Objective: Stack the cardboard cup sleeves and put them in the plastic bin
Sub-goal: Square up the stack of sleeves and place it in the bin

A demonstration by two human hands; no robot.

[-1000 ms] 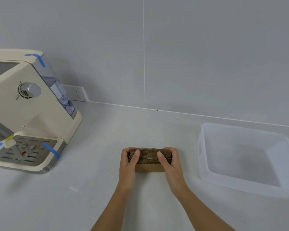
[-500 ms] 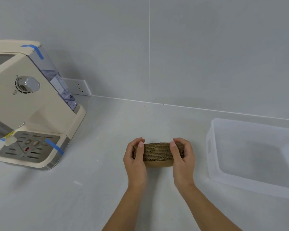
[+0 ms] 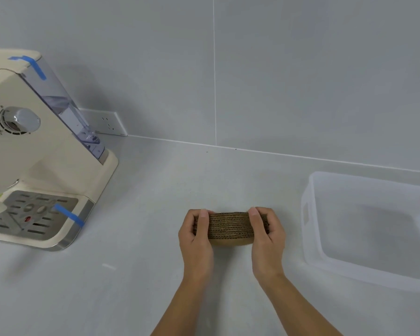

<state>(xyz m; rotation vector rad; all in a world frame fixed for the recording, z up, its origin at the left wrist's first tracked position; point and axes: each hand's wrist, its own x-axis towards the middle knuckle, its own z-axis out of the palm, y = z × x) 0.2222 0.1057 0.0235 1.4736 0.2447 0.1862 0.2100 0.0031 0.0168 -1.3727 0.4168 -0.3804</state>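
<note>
I have the stack of cardboard cup sleeves [image 3: 230,227] squeezed between my left hand [image 3: 196,241] and right hand [image 3: 268,241], both grips closed on it, left of the empty plastic bin [image 3: 310,238]; next I should carry it over the bin's wall.

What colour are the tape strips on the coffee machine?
Blue tape strips, seen in the head view on the cream coffee machine.

A stack of brown corrugated cardboard cup sleeves [image 3: 230,229], flattened and pressed edge-up into one tight bundle, sits at the centre of the grey worktop [image 3: 136,275]. To its right stands a translucent plastic bin [image 3: 310,229], open-topped, nothing visible inside.
</note>
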